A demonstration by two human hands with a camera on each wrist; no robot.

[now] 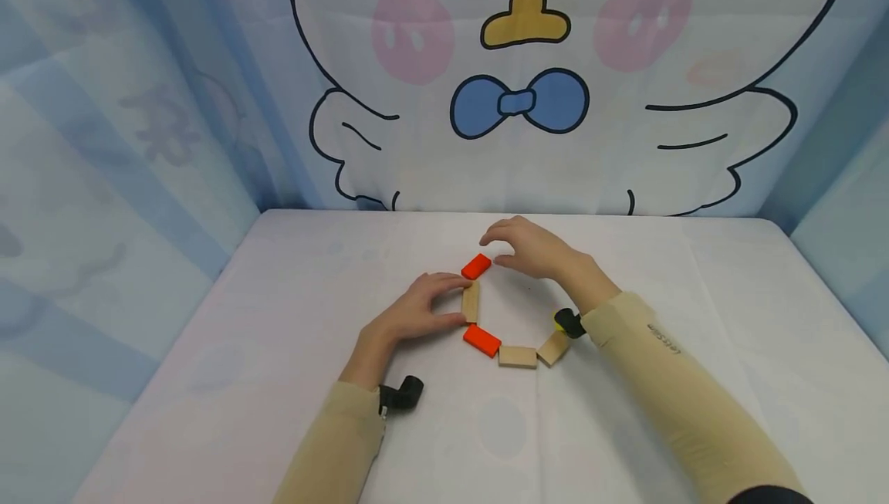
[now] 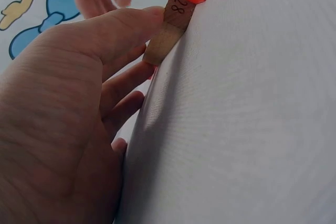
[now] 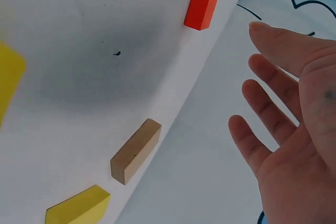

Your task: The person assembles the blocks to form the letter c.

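— What are the hands doing over there?

— The left hand [image 1: 415, 311] is pinching a plain wooden block [image 1: 471, 302], thumb on one side and fingertips on the other; the left wrist view shows a number stamped on that block [image 2: 169, 27]. The right hand [image 1: 538, 251] hovers just beyond it, fingers loose and spread, gripping nothing. Its fingertips hang right beside a red block [image 1: 476, 265] without clearly touching it.

— Where does that wooden block sit?

— On the white table [image 1: 278, 319], near the middle, as the left side of a curved chain of blocks. The red block touches its far end. Another red block [image 1: 482, 340] lies at its near end, then a second wooden block [image 1: 517, 356] and a third [image 1: 553, 348] curl round to the right, toward the right wrist.

— Anything else?

— A cartoon bird [image 1: 549, 72] with a blue bow tie [image 1: 519, 103] is printed on the backdrop behind the table.
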